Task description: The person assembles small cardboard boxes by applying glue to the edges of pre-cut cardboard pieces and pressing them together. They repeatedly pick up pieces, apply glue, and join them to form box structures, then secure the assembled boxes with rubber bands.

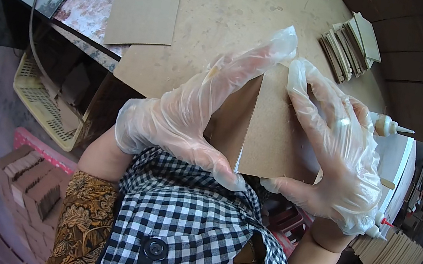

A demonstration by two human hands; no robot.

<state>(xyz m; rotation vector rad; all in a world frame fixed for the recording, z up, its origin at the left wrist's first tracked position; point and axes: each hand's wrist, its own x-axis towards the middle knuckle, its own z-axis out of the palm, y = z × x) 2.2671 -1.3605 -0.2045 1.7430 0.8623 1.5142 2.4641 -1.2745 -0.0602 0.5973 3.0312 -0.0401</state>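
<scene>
Over the near edge of the table (232,7), I am holding two brown boards (274,126) together with both gloved hands. My left hand (198,113) is lying flat across the left board, fingers stretched, thumb curling under its near edge. My right hand (336,158) is gripping the right board, fingers spread on top. A glue bottle (388,126) is lying just right of my hand, a stack of boards (349,46) farther off.
</scene>
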